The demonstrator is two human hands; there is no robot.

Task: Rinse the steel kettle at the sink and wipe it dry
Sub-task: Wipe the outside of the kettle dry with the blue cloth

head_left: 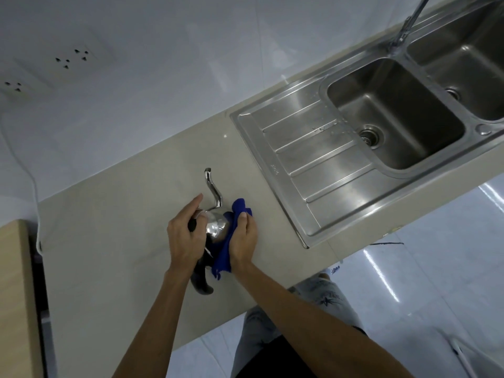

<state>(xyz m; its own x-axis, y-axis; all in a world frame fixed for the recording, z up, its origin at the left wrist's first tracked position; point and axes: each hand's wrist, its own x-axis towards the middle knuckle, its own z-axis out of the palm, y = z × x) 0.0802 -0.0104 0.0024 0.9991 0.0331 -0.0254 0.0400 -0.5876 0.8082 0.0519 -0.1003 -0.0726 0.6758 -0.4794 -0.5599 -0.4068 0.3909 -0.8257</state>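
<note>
The steel kettle (216,223) stands on the beige countertop (122,241), its long curved spout pointing away from me and its black handle toward the counter's front edge. My left hand (184,236) rests over the kettle's top, gripping its lid and left side. My right hand (245,237) presses a blue cloth (226,255) against the kettle's right side. Part of the kettle body is hidden under both hands and the cloth.
A steel double sink (395,113) with a ribbed drainboard (313,159) lies to the right, its tap (409,23) at the back. Wall sockets (71,58) and a white cable (30,181) are at left. A wooden cabinet edge (13,296) stands at far left.
</note>
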